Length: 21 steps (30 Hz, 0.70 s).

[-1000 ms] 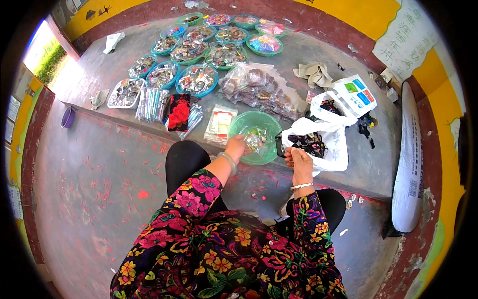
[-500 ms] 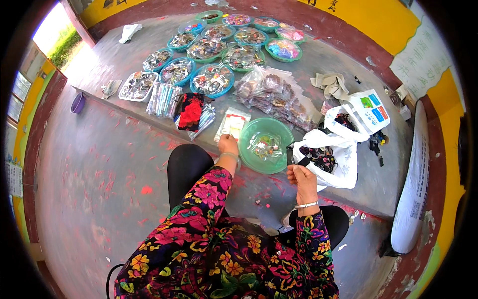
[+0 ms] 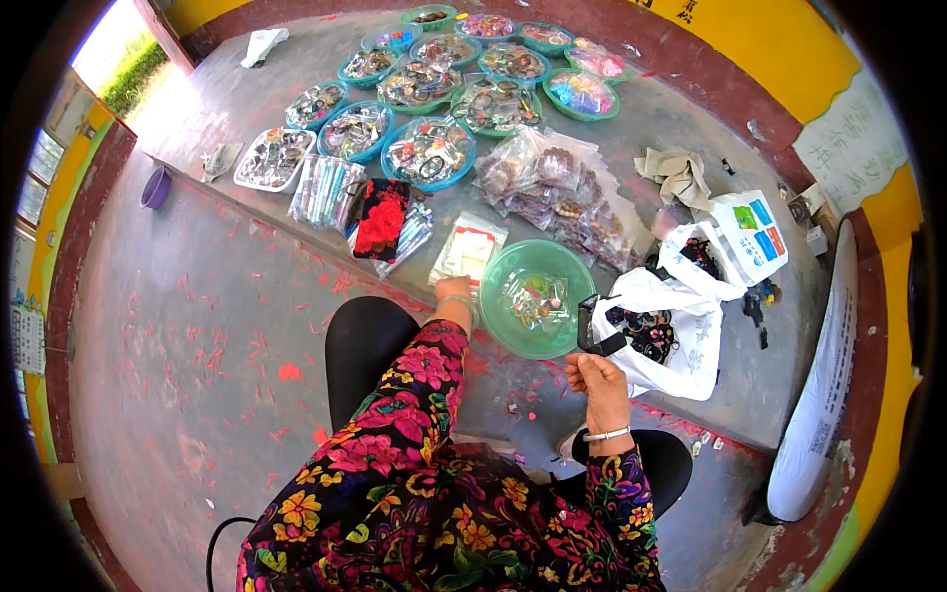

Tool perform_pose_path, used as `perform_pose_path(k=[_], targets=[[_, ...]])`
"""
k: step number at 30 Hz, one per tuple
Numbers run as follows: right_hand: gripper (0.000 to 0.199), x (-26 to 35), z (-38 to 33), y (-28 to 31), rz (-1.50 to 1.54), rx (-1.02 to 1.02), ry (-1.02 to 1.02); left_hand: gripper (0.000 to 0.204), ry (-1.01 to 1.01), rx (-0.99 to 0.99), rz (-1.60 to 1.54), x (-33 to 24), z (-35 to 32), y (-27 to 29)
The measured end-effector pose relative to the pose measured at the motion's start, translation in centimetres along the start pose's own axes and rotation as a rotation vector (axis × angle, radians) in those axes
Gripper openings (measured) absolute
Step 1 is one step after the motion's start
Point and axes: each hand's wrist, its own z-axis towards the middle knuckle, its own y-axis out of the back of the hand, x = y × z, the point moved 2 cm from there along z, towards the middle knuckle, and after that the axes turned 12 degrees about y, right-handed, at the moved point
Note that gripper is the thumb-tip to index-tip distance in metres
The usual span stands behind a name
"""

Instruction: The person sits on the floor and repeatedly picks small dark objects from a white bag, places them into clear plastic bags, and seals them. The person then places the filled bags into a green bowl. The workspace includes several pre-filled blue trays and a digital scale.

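Observation:
My left hand (image 3: pixel 454 289) is closed at the near edge of a small stack of clear plastic bags (image 3: pixel 466 249) with cards; whether it grips one is hidden. To its right stands a green plastic bowl (image 3: pixel 501 326), with small clear packets (image 3: pixel 538 301) inside. My right hand (image 3: pixel 600 383) is pinched just below the bowl's right side; anything between its fingertips is too small to make out. Right above these fingers, a black angular strap-like piece (image 3: pixel 604 341) lies against a white plastic bag (image 3: pixel 691 367) filled with dark small items (image 3: pixel 646 335).
Several basins (image 3: pixel 429 178) of packaged goods stand farther back. A pile of bagged beads (image 3: pixel 562 187) lies beyond the bowl. Left are bundled pens (image 3: pixel 326 189) and a red-black floral pouch (image 3: pixel 382 219). A second white bag (image 3: pixel 735 237) and beige cloth (image 3: pixel 676 176) sit right.
The view has shifted a little. My right hand has drawn lower, away from the black piece. My left hand stays by the plastic bags.

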Motion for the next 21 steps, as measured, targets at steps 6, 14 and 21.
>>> perform_pose_path(k=[6, 14, 21], targets=[[0.020, -0.4, 0.2, 0.5, -0.019, -0.032, -0.024, 0.016, 0.517, 0.199, -0.804, -4.8, -5.3, 1.0], [0.020, -1.1, 0.0, 0.1, -0.057, 0.035, -0.016, 0.010, 0.674, 0.374, -1.343, -11.0, -11.7, 6.4], [0.023, -1.7, 0.5, 1.3, -0.040, -0.044, 0.028, 0.008, 0.041, 0.720, -1.194, -16.9, -22.9, 13.5]])
